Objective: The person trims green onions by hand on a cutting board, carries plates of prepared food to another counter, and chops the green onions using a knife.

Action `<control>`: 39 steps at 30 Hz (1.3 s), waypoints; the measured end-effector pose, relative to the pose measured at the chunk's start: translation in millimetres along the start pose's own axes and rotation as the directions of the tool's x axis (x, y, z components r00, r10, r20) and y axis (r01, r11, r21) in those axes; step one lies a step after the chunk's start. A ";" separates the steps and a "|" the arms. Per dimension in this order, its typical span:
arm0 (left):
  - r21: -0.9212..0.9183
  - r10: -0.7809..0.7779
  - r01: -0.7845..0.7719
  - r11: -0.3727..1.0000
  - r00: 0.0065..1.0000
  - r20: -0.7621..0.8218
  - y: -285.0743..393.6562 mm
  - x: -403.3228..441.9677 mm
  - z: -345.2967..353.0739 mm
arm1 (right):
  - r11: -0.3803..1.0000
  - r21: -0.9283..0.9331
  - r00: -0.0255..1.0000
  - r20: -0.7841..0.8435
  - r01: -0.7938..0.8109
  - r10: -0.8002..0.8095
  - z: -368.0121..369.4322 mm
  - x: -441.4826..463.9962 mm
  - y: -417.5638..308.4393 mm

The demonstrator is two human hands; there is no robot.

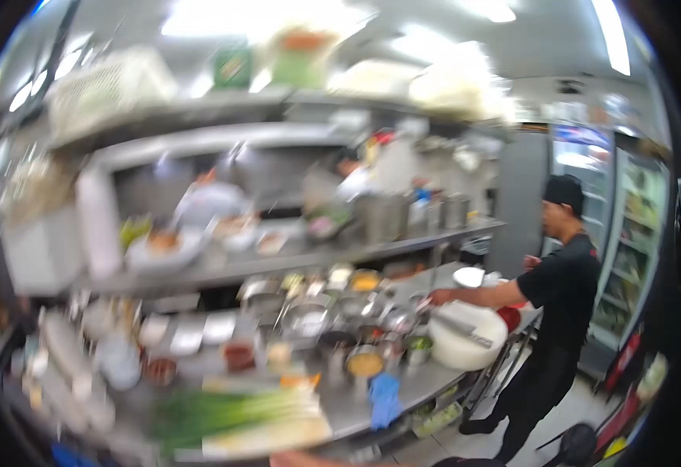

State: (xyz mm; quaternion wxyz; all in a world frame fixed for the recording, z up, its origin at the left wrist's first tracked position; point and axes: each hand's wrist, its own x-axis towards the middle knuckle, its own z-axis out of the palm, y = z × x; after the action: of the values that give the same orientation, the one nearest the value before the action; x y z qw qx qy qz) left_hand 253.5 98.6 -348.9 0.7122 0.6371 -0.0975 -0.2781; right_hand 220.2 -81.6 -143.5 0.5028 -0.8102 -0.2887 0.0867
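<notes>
At the bottom edge, a blurred bit of what seems to be my right hand [303, 460] shows. It is nearest to a pale cutting board [278, 440], and its fingers cannot be made out. On the board lies a bunch of green onions [231, 411], green ends to the left and pale ends to the right. A small orange object [301, 381] sits at the board's far edge. My left hand is out of view. A blue cloth [385, 401] hangs over the counter's front edge, right of the board.
Several metal containers of ingredients [365, 363] crowd the counter beside a large white tub [469, 342]. A co-worker in black [562, 272] reaches over the counter at right. Behind runs a shelf [309, 261] with bowls; two people work beyond. Glass-door fridges [628, 257] stand far right.
</notes>
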 end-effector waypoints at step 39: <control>0.923 0.171 0.199 0.330 0.949 -0.266 242.2 -142.2 -275.7 | 0.883 -0.384 0.959 0.196 0.268 -0.206 174.5 334.0 -21.8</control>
State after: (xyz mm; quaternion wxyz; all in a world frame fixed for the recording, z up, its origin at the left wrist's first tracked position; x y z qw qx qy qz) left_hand 337.9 415.9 -132.0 0.2138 0.9670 -0.1196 -0.0704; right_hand 410.0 244.4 -158.3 0.3069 -0.8466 -0.4343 0.0228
